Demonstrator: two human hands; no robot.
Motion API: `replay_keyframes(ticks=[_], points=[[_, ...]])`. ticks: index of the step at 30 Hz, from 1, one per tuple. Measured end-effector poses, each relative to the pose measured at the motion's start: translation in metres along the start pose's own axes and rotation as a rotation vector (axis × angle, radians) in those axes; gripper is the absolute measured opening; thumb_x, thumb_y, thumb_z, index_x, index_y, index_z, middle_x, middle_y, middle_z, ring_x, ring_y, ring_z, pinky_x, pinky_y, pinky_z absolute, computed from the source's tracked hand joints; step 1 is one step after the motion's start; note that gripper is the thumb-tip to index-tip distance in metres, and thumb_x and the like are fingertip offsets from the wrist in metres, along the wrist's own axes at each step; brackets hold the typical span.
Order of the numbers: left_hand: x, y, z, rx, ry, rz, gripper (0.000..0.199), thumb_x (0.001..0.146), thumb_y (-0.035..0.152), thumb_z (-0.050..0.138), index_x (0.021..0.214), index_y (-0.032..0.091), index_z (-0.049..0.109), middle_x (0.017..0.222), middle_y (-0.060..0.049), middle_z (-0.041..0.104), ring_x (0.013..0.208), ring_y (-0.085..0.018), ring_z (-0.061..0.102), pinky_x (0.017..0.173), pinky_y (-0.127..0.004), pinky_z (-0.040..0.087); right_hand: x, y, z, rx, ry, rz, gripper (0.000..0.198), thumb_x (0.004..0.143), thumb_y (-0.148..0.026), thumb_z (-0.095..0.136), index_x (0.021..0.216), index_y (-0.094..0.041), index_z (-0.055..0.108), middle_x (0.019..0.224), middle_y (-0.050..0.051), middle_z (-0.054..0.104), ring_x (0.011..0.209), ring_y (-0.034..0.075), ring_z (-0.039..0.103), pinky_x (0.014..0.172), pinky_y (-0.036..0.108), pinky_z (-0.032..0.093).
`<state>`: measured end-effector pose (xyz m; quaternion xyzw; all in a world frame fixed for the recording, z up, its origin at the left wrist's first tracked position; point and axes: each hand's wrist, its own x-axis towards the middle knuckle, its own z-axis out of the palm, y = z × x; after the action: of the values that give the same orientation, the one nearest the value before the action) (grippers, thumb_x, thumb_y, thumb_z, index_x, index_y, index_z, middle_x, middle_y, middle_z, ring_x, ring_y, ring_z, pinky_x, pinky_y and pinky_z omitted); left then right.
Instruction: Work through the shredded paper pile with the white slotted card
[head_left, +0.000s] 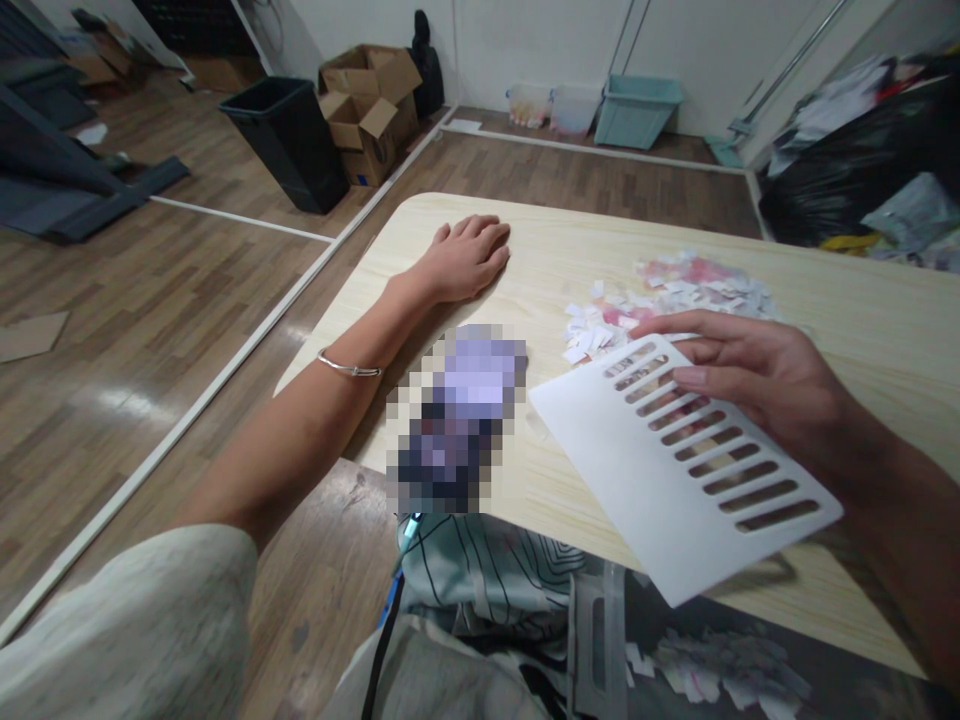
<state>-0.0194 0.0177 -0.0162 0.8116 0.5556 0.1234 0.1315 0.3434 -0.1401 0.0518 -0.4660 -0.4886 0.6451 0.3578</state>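
Note:
My right hand point(772, 375) grips a flat white plastic scraper point(622, 440) by its slotted side, thumb on top and fingers beneath. The scraper is tilted above the pale wooden table point(540, 260), its plain edge toward the left. Just beyond it lies a loose pile of small paper scraps point(705, 290), mostly white with some pink. My left hand point(472, 258) rests palm down near the table's far left corner, fingers stretched out and holding nothing. A pixelated, phone-shaped object point(465, 420) lies between my forearms at the near edge.
Below the near edge, a grey container point(596, 640) holds more paper scraps point(735, 665). A black bin point(289, 140) and cardboard boxes point(367, 110) stand on the floor at the far left. Past the table are a teal tub point(637, 110) and black plastic bags point(862, 160).

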Motion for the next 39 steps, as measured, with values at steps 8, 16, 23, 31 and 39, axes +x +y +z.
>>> replay_keyframes(ticks=[8, 16, 23, 31, 39], points=[[0.001, -0.002, 0.001, 0.017, 0.005, 0.01, 0.075, 0.128, 0.054, 0.042, 0.196, 0.027, 0.059, 0.211, -0.017, 0.049, 0.194, -0.047, 0.042, 0.164, -0.07, 0.027, 0.004, 0.0, 0.001, -0.01, -0.032, -0.025, 0.039, 0.078, -0.019, 0.112, 0.113, -0.035, 0.106, 0.083, 0.003, 0.092, 0.055, 0.015, 0.08, 0.048, 0.017, 0.06], [0.001, -0.001, 0.0, 0.028, -0.004, 0.005, 0.076, 0.129, 0.055, 0.041, 0.196, 0.025, 0.058, 0.211, -0.019, 0.047, 0.195, -0.046, 0.042, 0.163, -0.068, 0.027, 0.001, -0.007, 0.006, -0.018, -0.009, -0.02, 0.04, 0.071, -0.017, 0.112, 0.108, -0.033, 0.106, 0.08, 0.001, 0.089, 0.054, 0.016, 0.079, 0.046, 0.018, 0.061], [0.0, 0.002, -0.002, 0.028, -0.018, -0.009, 0.077, 0.129, 0.052, 0.041, 0.198, 0.023, 0.056, 0.212, -0.02, 0.045, 0.196, -0.048, 0.04, 0.164, -0.071, 0.024, 0.001, -0.003, 0.0, -0.033, -0.021, 0.022, 0.044, 0.075, -0.019, 0.116, 0.116, -0.034, 0.105, 0.087, 0.002, 0.092, 0.061, 0.016, 0.082, 0.052, 0.018, 0.064], [0.002, -0.003, 0.001, 0.019, -0.003, 0.013, 0.074, 0.13, 0.054, 0.042, 0.198, 0.028, 0.057, 0.211, -0.016, 0.048, 0.196, -0.046, 0.04, 0.164, -0.069, 0.025, 0.0, 0.002, -0.001, -0.014, -0.005, 0.003, 0.042, 0.076, -0.02, 0.114, 0.115, -0.034, 0.105, 0.082, 0.002, 0.09, 0.057, 0.016, 0.08, 0.049, 0.017, 0.061], [0.001, 0.001, -0.001, 0.024, -0.007, -0.008, 0.076, 0.129, 0.054, 0.042, 0.196, 0.024, 0.058, 0.212, -0.019, 0.046, 0.196, -0.046, 0.041, 0.164, -0.069, 0.026, -0.001, -0.003, 0.002, -0.038, 0.007, 0.015, 0.043, 0.07, -0.018, 0.112, 0.109, -0.034, 0.104, 0.08, 0.001, 0.089, 0.056, 0.016, 0.079, 0.047, 0.018, 0.062]])
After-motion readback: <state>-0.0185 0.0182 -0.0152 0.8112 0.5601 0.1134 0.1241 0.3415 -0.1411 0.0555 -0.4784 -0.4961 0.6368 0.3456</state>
